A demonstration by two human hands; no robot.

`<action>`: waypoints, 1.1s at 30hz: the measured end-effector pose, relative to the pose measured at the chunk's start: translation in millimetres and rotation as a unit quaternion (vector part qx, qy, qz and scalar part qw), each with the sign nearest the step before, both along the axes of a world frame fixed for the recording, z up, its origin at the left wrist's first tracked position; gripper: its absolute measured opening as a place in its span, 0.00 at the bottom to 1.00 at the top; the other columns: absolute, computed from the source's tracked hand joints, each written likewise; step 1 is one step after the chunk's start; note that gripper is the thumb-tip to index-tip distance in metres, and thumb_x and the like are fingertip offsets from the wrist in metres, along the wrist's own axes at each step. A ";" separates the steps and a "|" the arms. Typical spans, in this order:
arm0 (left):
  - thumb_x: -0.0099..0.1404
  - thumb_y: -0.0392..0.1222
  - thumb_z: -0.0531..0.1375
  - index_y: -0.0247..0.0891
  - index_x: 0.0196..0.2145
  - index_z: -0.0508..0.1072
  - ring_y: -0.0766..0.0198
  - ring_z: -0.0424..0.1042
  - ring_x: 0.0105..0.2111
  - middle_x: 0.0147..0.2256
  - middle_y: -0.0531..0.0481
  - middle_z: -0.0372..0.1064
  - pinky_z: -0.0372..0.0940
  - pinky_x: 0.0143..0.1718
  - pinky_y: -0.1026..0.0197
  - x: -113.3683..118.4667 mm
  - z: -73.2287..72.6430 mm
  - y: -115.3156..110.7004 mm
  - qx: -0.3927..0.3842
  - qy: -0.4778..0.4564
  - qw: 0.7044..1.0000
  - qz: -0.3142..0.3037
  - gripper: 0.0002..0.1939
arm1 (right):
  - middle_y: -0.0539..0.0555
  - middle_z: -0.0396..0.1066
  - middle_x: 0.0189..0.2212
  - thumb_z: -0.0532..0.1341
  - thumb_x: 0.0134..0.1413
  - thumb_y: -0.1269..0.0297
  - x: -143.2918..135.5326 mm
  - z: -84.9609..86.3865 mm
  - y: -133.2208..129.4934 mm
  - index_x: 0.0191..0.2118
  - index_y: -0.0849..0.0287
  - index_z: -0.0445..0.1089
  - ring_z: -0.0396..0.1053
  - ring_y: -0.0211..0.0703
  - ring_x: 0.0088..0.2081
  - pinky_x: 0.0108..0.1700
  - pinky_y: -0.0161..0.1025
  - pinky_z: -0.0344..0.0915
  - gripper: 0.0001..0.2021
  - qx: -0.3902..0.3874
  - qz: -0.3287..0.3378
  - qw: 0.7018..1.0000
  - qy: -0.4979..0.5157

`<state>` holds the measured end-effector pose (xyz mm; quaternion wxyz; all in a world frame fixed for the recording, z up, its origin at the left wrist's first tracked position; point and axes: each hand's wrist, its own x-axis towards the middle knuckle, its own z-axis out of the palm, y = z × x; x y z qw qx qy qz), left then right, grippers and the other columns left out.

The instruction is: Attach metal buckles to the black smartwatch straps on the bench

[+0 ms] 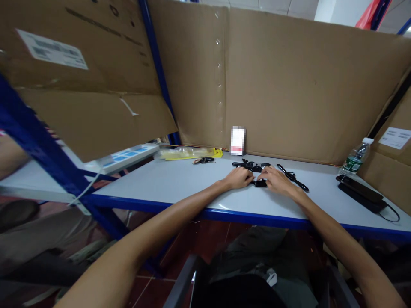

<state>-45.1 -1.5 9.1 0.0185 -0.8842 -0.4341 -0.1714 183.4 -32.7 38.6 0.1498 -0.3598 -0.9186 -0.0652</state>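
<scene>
Both of my hands are close together on the white tabletop, at a small black tool (260,183) whose middle shows between them; it looks like a spokeshave, with its ends covered by my fingers. My left hand (239,177) is closed at its left end, fingers curled. My right hand (275,179) is closed over its right side, with thumb and fingertips near the middle. Just behind my hands lies another black spokeshave (237,164), partly hidden by them. To the right of my right hand, a third black spokeshave (293,177) lies at a slant.
A phone (237,141) leans on the cardboard wall (289,85). Left are small black items (204,160) and clear-yellow packaging (189,153). A water bottle (355,158) and black case (361,194) stand right. A blue post (58,141) rises left, near another person's arm (11,156).
</scene>
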 end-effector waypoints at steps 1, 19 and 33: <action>0.74 0.46 0.53 0.37 0.32 0.81 0.55 0.74 0.30 0.31 0.39 0.79 0.54 0.30 0.57 -0.1 -0.1 -0.1 0.001 0.000 1.000 0.000 0.21 | 0.59 0.72 0.49 0.55 0.60 0.82 -0.5 0.5 -0.7 0.43 0.56 0.81 0.66 0.49 0.50 0.51 0.43 0.62 0.19 -0.006 0.005 1.000 -0.004; 0.74 0.46 0.51 0.37 0.32 0.81 0.56 0.73 0.30 0.32 0.40 0.78 0.55 0.31 0.58 -2.8 -1.7 2.0 0.003 0.015 1.000 -0.003 0.22 | 0.58 0.72 0.50 0.55 0.61 0.82 0.7 0.1 -1.3 0.50 0.51 0.80 0.67 0.48 0.52 0.52 0.44 0.64 0.24 -0.009 0.010 1.000 0.009; 0.75 0.47 0.52 0.38 0.32 0.81 0.55 0.74 0.31 0.32 0.39 0.78 0.56 0.32 0.58 -0.9 -0.9 -0.6 0.003 0.004 1.000 0.000 0.22 | 0.59 0.76 0.43 0.62 0.67 0.61 -6.0 -9.3 4.3 0.48 0.59 0.73 0.72 0.49 0.48 0.48 0.41 0.63 0.10 -0.065 -0.059 0.994 0.068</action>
